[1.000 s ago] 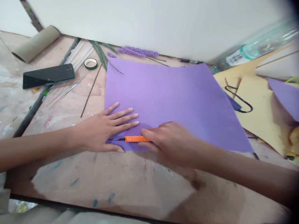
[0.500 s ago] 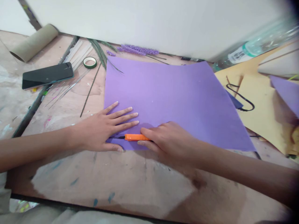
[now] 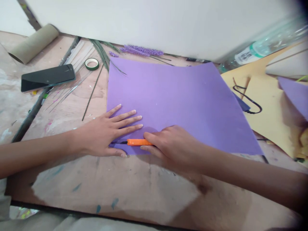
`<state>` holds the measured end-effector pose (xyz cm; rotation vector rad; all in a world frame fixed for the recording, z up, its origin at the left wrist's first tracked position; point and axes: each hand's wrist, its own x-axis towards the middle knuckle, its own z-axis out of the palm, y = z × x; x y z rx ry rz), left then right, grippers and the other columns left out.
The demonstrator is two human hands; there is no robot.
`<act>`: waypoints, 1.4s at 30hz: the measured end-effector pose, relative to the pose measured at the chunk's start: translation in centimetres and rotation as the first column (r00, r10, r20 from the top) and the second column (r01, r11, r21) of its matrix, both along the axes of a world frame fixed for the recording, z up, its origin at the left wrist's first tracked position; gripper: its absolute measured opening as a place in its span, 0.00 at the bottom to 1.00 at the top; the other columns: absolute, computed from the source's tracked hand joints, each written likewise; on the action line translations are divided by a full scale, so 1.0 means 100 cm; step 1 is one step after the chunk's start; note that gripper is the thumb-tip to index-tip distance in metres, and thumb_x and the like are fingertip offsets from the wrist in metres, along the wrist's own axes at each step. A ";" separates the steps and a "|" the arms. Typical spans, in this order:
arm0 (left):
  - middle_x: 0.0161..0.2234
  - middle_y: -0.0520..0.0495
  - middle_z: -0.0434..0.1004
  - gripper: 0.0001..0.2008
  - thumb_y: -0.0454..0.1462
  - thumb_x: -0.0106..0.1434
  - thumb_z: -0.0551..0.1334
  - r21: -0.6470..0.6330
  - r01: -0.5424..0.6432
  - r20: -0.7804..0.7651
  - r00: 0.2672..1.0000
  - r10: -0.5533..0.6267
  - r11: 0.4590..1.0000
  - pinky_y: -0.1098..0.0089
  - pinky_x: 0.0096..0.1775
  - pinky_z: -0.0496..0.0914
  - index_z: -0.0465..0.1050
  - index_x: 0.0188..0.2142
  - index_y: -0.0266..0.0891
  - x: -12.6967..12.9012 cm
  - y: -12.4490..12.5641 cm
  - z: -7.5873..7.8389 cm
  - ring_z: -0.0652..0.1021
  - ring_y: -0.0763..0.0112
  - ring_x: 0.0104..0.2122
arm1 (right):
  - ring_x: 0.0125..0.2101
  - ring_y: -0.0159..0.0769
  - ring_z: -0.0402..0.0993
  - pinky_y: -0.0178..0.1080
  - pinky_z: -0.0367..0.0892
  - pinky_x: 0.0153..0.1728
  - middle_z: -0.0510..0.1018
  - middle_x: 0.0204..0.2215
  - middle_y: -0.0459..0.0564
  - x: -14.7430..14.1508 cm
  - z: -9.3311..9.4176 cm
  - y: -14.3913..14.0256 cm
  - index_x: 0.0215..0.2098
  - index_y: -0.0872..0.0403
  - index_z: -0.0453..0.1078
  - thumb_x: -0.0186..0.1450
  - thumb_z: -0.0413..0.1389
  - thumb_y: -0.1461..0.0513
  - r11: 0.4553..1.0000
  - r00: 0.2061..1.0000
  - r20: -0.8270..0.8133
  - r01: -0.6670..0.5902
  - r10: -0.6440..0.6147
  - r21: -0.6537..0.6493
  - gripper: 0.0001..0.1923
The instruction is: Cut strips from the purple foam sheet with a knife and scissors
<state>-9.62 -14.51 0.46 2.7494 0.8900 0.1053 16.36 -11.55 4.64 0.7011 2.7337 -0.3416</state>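
A large purple sheet (image 3: 166,93) lies on the worktop, its near edge just below my hands. My left hand (image 3: 103,134) rests flat on the sheet's near left corner, fingers spread. My right hand (image 3: 173,144) is closed around an orange cutter knife (image 3: 138,142), held low and almost level over the sheet near its front edge. The knife's dark, thin end points left into the gap between my left thumb and index finger. Whether the tip touches the sheet I cannot tell.
A phone (image 3: 48,77), a green tape roll (image 3: 91,64) and a cardboard tube (image 3: 33,44) lie at left. Purple flower sprigs (image 3: 141,50) and green stems (image 3: 99,51) are behind the sheet. At right are yellow paper (image 3: 267,106) and a plastic bottle (image 3: 264,49).
Hardly anything differs. The view has shifted very slightly, and the knife in my right hand appears a touch further left. My left hand stays flat in the same place.
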 end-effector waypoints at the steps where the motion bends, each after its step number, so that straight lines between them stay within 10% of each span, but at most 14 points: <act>1: 0.76 0.45 0.43 0.43 0.62 0.70 0.51 -0.006 -0.001 0.004 1.000 0.001 1.000 0.46 0.71 0.34 0.47 0.75 0.41 0.000 0.000 0.000 0.47 0.54 0.75 | 0.20 0.33 0.66 0.38 0.38 0.27 0.79 0.24 0.47 -0.001 0.000 0.000 0.36 0.55 0.69 0.74 0.53 0.57 1.000 1.000 0.011 0.007 -0.007 0.002 0.11; 20: 0.76 0.46 0.40 0.43 0.61 0.69 0.56 -0.174 0.034 0.035 0.999 -0.029 0.984 0.51 0.72 0.31 0.48 0.75 0.44 -0.016 0.008 0.010 0.44 0.54 0.75 | 0.20 0.33 0.65 0.38 0.41 0.26 0.76 0.22 0.46 -0.009 0.010 0.000 0.36 0.54 0.69 0.77 0.47 0.53 0.984 0.996 0.014 0.089 -0.088 -0.153 0.17; 42: 0.75 0.43 0.43 0.44 0.61 0.68 0.57 -0.148 0.042 0.053 0.998 -0.035 0.988 0.48 0.72 0.34 0.50 0.74 0.41 -0.016 0.007 0.009 0.47 0.51 0.74 | 0.20 0.35 0.70 0.39 0.37 0.27 0.82 0.25 0.49 -0.020 0.012 -0.001 0.37 0.55 0.72 0.76 0.50 0.55 0.998 0.996 0.085 -0.028 0.023 0.057 0.15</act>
